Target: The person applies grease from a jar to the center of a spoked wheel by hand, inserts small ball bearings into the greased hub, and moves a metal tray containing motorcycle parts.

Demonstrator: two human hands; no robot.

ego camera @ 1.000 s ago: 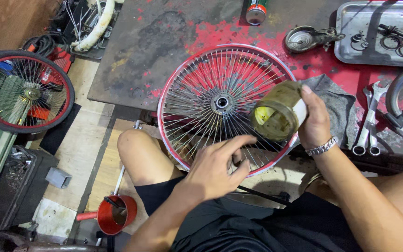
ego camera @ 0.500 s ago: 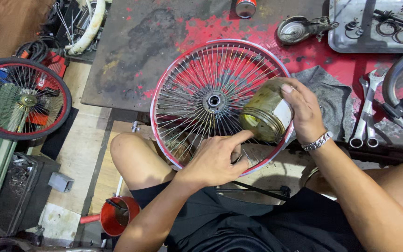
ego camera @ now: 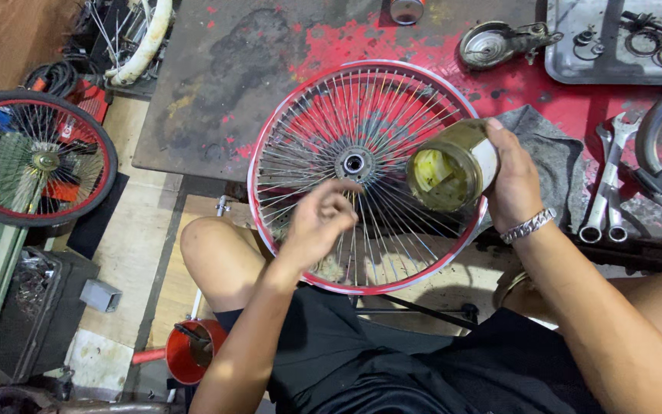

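We hold our right hand (ego camera: 511, 184) wrapped around a glass jar (ego camera: 453, 165), tipped on its side so its open mouth faces us and shows a yellowish, greasy content. A metal bracelet (ego camera: 529, 225) sits on that wrist. Our left hand (ego camera: 319, 222) hovers above the spokes with the fingers (ego camera: 339, 201) curled loosely inward, pinched together near the hub (ego camera: 355, 163); whether anything lies between the fingertips we cannot tell.

Both hands are over a spoked wheel with a red rim (ego camera: 270, 138), which lies flat, partly on the dark, red-stained desk (ego camera: 216, 92) and partly over our bare knee (ego camera: 212, 253). The jar hangs above the wheel's right side, covering part of the rim there. Just right of it lies a grey rag (ego camera: 557, 157), and beyond that two wrenches (ego camera: 605, 192). A metal tray (ego camera: 576, 46) with small rings is cut off at the top right corner. A second spoked wheel (ego camera: 36, 157) leans at the left, well apart. A red funnel (ego camera: 193, 353) lies on the floor beside our leg.
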